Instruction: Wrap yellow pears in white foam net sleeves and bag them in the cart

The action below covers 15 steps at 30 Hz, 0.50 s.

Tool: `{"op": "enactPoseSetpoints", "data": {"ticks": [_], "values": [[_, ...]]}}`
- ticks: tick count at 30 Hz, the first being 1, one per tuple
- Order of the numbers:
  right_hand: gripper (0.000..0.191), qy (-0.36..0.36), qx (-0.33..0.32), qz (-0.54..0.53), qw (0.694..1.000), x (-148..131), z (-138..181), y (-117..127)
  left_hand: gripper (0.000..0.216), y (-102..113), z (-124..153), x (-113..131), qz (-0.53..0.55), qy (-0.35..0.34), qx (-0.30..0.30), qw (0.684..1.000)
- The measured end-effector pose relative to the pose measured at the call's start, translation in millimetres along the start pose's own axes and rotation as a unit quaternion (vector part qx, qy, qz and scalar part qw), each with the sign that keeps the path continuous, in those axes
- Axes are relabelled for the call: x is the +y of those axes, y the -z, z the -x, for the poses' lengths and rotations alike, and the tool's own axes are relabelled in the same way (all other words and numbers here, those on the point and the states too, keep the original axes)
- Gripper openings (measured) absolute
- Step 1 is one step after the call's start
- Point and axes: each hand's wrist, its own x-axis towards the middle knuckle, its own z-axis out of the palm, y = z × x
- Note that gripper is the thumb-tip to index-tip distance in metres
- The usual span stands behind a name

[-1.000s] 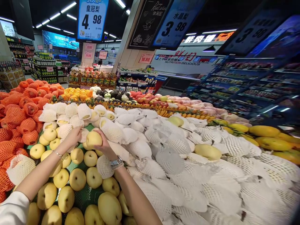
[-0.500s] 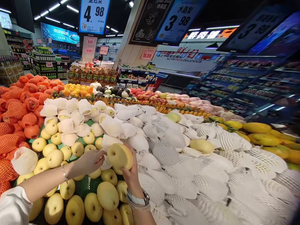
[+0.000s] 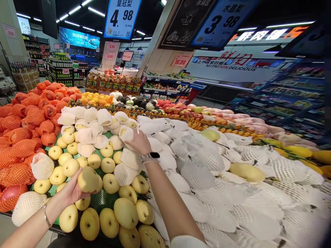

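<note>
My left hand (image 3: 71,188) is closed around a bare yellow pear (image 3: 88,179), held just above the heap of bare yellow pears (image 3: 108,165) on the green mat (image 3: 102,200). My right hand (image 3: 139,141) reaches farther back, its fingers curled on a pear wrapped in white foam net (image 3: 126,133). A watch sits on that wrist. Other net-wrapped pears (image 3: 88,136) lie around it at the back of the heap.
Fruit in orange nets (image 3: 23,127) is piled on the left. A wide spread of white foam nets (image 3: 219,193) covers the right side, with mangoes (image 3: 297,151) beyond. Price signs reading 4.98 (image 3: 121,17) and 3.98 (image 3: 222,22) hang overhead. Shelves stand behind.
The bare pear has passed from my right hand to my left, which has drawn back toward me. My right hand has reached forward onto a net-wrapped pear. The camera has shifted left.
</note>
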Motion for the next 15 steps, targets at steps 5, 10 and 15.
{"op": "enactPoseSetpoints", "data": {"ticks": [5, 10, 15], "values": [[0.107, -0.010, -0.040, 0.042, 0.998, 6, -11, -18, 0.077, 43, 31, -7, 0.101, -0.034, 0.066, 0.992], [0.095, 0.006, 0.015, 0.024, 1.000, 23, 7, -32, 0.100, 78, 47, -20, 0.125, -0.067, 0.157, 0.977], [0.091, -0.040, 0.132, -0.207, 0.969, 56, 0, -29, 0.104, 94, 52, -27, 0.136, -0.073, 0.171, 0.973]]}}
